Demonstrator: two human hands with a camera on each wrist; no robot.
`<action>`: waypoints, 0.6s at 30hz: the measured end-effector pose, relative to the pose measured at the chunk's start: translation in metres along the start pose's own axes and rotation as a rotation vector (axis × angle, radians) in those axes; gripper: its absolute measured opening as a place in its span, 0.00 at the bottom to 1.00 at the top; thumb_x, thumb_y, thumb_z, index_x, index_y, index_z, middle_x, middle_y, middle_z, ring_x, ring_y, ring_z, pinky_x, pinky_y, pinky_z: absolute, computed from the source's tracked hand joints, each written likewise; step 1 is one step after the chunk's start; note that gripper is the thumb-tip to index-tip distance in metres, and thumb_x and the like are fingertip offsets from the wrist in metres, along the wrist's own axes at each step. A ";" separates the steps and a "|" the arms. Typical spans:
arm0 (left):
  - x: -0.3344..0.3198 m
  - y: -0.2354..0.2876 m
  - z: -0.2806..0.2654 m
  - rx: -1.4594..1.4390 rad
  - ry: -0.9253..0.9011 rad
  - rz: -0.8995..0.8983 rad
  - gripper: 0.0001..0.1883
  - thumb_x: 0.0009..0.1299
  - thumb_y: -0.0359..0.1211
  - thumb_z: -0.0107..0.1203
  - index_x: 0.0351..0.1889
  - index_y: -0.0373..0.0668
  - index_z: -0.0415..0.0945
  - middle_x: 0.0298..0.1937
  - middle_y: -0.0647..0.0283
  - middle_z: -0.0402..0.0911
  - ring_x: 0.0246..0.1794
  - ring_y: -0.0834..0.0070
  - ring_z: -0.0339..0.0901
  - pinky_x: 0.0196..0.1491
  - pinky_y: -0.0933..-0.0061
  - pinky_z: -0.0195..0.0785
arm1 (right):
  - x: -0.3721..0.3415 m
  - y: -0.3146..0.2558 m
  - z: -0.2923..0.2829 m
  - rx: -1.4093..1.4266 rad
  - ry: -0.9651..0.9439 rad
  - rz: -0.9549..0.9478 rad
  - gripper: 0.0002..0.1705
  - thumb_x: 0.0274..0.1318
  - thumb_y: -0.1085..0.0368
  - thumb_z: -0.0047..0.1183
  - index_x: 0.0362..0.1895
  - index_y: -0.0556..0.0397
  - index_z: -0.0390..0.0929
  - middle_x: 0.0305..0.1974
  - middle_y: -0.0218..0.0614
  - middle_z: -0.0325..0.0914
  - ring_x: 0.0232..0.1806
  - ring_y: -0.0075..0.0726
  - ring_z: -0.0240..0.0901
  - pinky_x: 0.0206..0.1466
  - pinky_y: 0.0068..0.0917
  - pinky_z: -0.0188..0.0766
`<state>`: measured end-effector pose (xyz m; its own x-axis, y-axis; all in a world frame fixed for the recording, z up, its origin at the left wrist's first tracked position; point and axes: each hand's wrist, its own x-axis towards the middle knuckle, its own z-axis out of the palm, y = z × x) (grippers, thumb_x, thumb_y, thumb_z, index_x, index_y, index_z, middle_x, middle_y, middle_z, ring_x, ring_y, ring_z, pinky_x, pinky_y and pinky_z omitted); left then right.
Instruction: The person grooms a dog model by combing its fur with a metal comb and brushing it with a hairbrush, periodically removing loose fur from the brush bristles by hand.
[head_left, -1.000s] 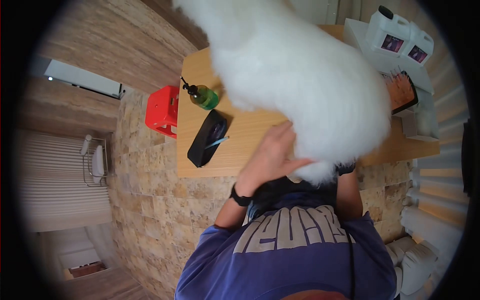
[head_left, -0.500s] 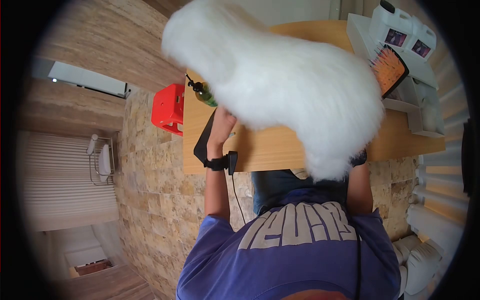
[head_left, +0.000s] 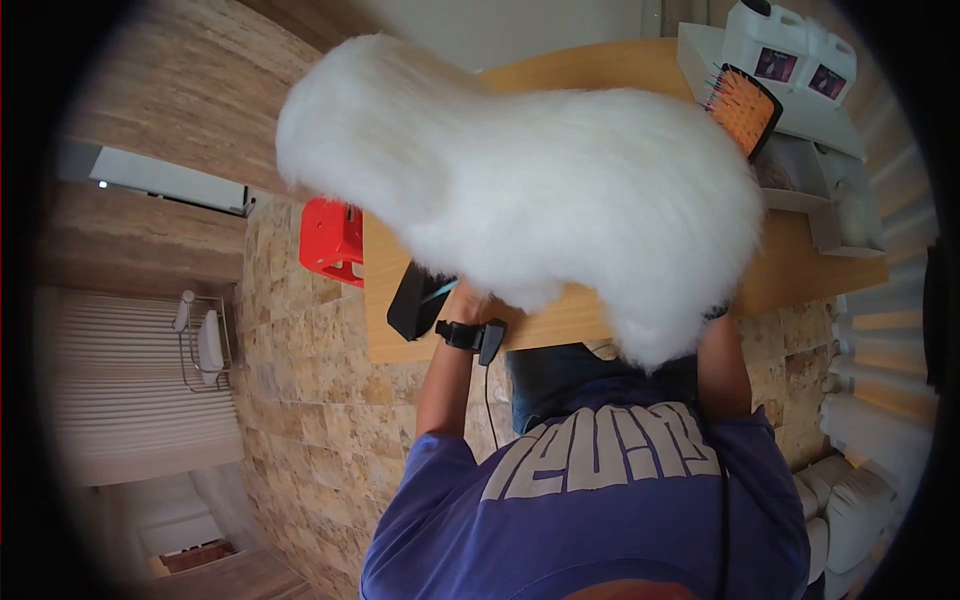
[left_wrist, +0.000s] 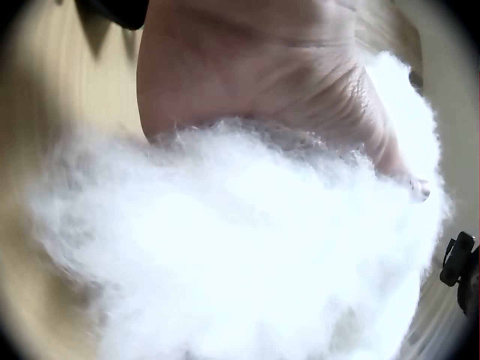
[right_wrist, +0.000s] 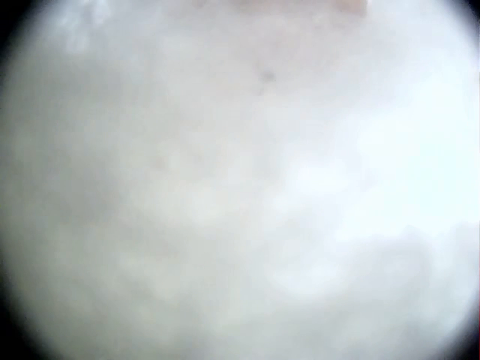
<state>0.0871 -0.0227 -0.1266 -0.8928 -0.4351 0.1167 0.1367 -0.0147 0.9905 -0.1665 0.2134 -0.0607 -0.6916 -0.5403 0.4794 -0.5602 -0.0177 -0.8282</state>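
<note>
A white, fluffy dog (head_left: 560,170) stands on the wooden table, and its long coat fills most of both wrist views. In the left wrist view, the left hand (left_wrist: 255,75) lies against the coat at the dog's front, thumb stretched along it. Its other fingers are buried in fur, so I cannot tell how they are bent. The right hand (right_wrist: 352,4) shows only as a sliver of skin; the dog's rear hides it in the head view. Beyond the rump, a brush (head_left: 742,112) with an orange pad is raised, its handle hidden behind the fur on the right hand's side.
The table's (head_left: 560,320) front edge is close to the person. A black case (head_left: 415,305) with a light blue tool lies at its left. White jugs (head_left: 785,50) and a compartment tray (head_left: 800,185) stand at right. A red stool (head_left: 332,240) is beyond the left end.
The left hand has moved from the dog's rear to its front. The brush has risen and shifted left against the tray. The dog's front end has come down, covering the green bottle.
</note>
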 end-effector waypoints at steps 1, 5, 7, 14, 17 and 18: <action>-0.003 0.007 0.011 -0.006 0.012 0.002 0.17 0.71 0.30 0.61 0.56 0.34 0.76 0.54 0.57 0.81 0.54 0.68 0.77 0.57 0.65 0.73 | 0.002 0.000 -0.003 0.003 -0.005 -0.004 0.34 0.58 0.60 0.64 0.66 0.56 0.68 0.65 0.44 0.70 0.63 0.40 0.68 0.66 0.37 0.67; -0.015 0.040 0.043 -0.039 0.079 0.013 0.16 0.71 0.29 0.59 0.55 0.33 0.76 0.54 0.57 0.80 0.53 0.68 0.77 0.57 0.65 0.73 | 0.015 -0.002 -0.010 0.017 -0.045 -0.028 0.34 0.57 0.60 0.64 0.65 0.56 0.68 0.65 0.44 0.70 0.63 0.40 0.68 0.65 0.37 0.67; -0.020 0.062 0.052 -0.051 0.112 0.014 0.15 0.72 0.28 0.59 0.55 0.33 0.76 0.54 0.57 0.80 0.53 0.68 0.77 0.56 0.65 0.73 | 0.019 -0.006 -0.014 0.028 -0.064 -0.035 0.34 0.57 0.60 0.65 0.65 0.56 0.68 0.65 0.44 0.71 0.63 0.40 0.68 0.65 0.37 0.67; -0.024 0.077 0.060 0.062 0.233 0.032 0.14 0.73 0.27 0.57 0.54 0.32 0.75 0.54 0.57 0.80 0.53 0.68 0.77 0.56 0.65 0.73 | 0.010 -0.015 -0.046 0.044 -0.102 -0.024 0.34 0.57 0.61 0.65 0.65 0.56 0.68 0.65 0.44 0.71 0.63 0.39 0.69 0.64 0.36 0.68; -0.028 0.071 0.057 0.165 0.312 0.059 0.14 0.73 0.27 0.56 0.55 0.32 0.75 0.54 0.57 0.80 0.52 0.68 0.77 0.56 0.66 0.73 | 0.011 -0.019 -0.058 0.055 -0.120 -0.023 0.34 0.57 0.61 0.66 0.64 0.56 0.68 0.64 0.44 0.71 0.63 0.38 0.69 0.64 0.36 0.68; -0.029 0.068 0.056 0.198 0.342 0.066 0.14 0.73 0.27 0.56 0.55 0.32 0.75 0.54 0.57 0.80 0.52 0.68 0.77 0.56 0.66 0.72 | 0.012 -0.021 -0.063 0.059 -0.131 -0.021 0.33 0.56 0.61 0.66 0.64 0.56 0.69 0.64 0.44 0.71 0.63 0.38 0.69 0.64 0.36 0.68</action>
<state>0.0985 0.0393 -0.0584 -0.6855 -0.7048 0.1826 0.0734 0.1826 0.9804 -0.1915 0.2604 -0.0196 -0.6126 -0.6443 0.4579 -0.5433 -0.0774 -0.8359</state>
